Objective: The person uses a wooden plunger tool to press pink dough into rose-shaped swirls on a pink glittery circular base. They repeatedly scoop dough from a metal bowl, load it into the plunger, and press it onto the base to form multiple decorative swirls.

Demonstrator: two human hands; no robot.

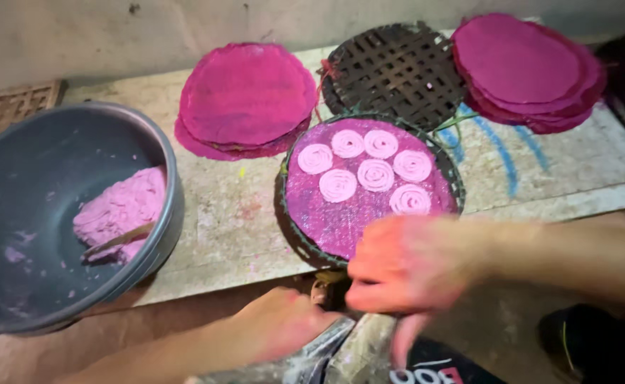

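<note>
While both hands (398,267) grip it, the metal press (326,355) points toward the round tray (305,245).

black label (433,370) with white-red print, bottom edge, partly hidden

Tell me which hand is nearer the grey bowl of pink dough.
Left. The left hand is low in the frame, just right of the grey bowl. The right hand is farther right, over the near rim of the round woven tray.
</note>
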